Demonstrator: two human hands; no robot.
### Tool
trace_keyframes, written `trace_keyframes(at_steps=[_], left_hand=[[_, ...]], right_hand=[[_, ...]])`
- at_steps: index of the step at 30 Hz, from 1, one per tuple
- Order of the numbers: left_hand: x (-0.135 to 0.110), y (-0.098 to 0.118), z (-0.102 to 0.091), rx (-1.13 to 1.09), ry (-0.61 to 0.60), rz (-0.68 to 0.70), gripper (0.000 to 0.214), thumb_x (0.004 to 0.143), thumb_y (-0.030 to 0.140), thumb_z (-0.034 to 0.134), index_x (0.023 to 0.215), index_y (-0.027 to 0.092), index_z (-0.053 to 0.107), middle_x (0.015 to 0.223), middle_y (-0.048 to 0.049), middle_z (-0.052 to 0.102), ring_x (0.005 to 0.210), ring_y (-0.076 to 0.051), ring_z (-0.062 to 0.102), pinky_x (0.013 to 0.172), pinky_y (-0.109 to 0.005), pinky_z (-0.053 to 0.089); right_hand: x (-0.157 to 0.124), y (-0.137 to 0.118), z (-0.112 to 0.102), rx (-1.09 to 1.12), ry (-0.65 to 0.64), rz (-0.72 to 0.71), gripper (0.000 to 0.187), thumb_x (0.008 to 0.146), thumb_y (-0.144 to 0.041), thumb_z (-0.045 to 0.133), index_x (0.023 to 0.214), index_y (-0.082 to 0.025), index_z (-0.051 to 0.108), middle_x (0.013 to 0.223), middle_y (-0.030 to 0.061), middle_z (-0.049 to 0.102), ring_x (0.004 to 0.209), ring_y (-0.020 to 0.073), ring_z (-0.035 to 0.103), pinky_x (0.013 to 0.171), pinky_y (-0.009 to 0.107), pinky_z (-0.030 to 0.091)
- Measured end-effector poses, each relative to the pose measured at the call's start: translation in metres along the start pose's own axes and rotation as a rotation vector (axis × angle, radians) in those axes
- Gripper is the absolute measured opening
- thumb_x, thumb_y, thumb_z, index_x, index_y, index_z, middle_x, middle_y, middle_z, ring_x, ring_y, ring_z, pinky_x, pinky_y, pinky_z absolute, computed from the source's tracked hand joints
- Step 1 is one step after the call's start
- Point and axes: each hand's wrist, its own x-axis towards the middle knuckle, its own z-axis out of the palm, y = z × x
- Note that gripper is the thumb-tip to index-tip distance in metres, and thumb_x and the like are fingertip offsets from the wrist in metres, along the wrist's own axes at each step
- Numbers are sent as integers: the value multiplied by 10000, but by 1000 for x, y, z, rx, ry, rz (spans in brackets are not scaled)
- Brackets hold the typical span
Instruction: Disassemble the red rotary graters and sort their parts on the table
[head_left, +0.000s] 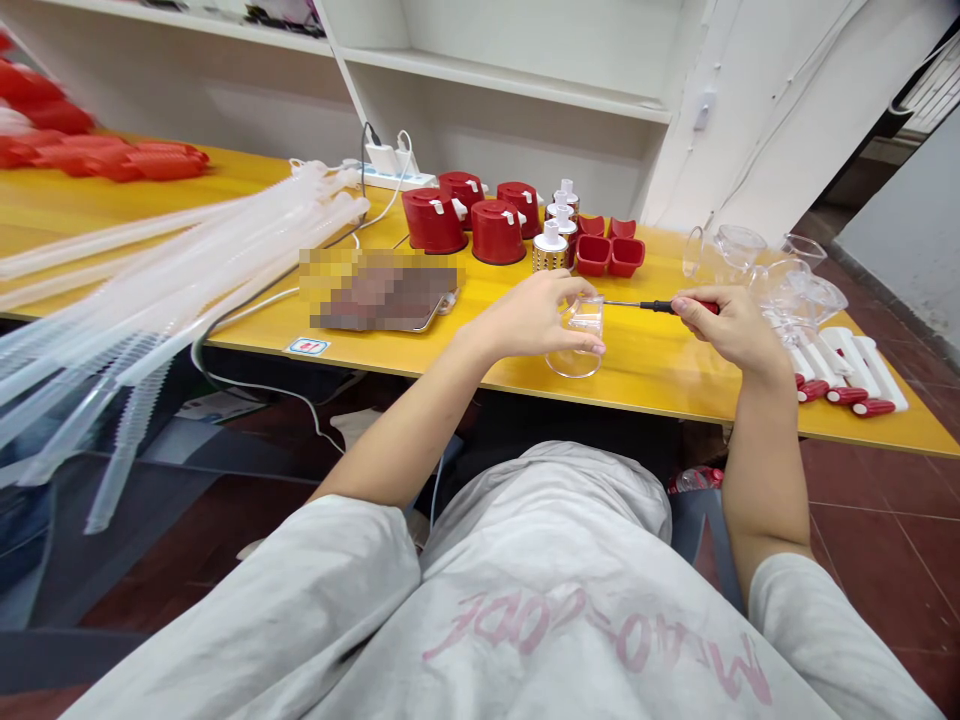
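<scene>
My left hand (536, 318) is closed around a clear plastic part (589, 322) with a round rim, held on its side over the yellow table. In my right hand (729, 325) is a screwdriver (660, 306) with a red and black handle. Its thin metal shaft points left, and the tip meets the right side of the clear part. Whether a screw sits at the tip is too small to tell. Beyond my hands stand several red round housings (499, 232) with white tabs. Next to them are metal grater drums (551, 248) with white hubs.
Red cups (626, 257) stand at the back. To the right are clear plastic parts (799, 290) and white cranks with red handles (851, 394). A tablet-like device (420, 318), partly blurred out, lies left of my hands. Long translucent tubes (202, 270) overhang the table's left front edge, beside cables (259, 305).
</scene>
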Motion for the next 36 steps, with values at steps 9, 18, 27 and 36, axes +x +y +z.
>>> trace_keyframes(at_steps=[9, 18, 27, 36], left_hand=[[2, -1, -1, -2, 9, 13, 902, 815, 859, 1080, 1437, 225, 920, 1507, -190, 910, 1429, -467, 804, 1315, -601, 601], [4, -6, -6, 21, 10, 54, 904, 866, 918, 1010, 1416, 204, 940, 1446, -195, 938, 1362, -443, 829, 1279, -566, 604], [5, -10, -8, 25, 0, 40, 876, 849, 885, 1033, 1429, 233, 965, 1439, -176, 941, 1372, -442, 836, 1305, -574, 615], [-1, -7, -16, -70, -17, -22, 881, 791, 848, 1079, 1402, 223, 970, 1381, -149, 955, 1245, -402, 858, 1167, -520, 663]], right_hand=[[0, 0, 2, -5, 33, -20, 508, 1009, -732, 946, 964, -226, 930, 653, -16, 507, 636, 162, 405, 584, 353, 268], [3, 4, 12, 4, 103, -57, 435, 960, -680, 939, 917, -248, 927, 686, 2, 563, 647, 174, 426, 613, 367, 310], [5, 8, 19, 10, 149, -55, 468, 923, -726, 934, 960, -260, 927, 716, 15, 602, 722, 229, 547, 683, 394, 444], [8, 15, 20, 15, 178, -211, 230, 965, -493, 983, 1117, -324, 1018, 1062, 94, 901, 1010, 333, 797, 954, 507, 693]])
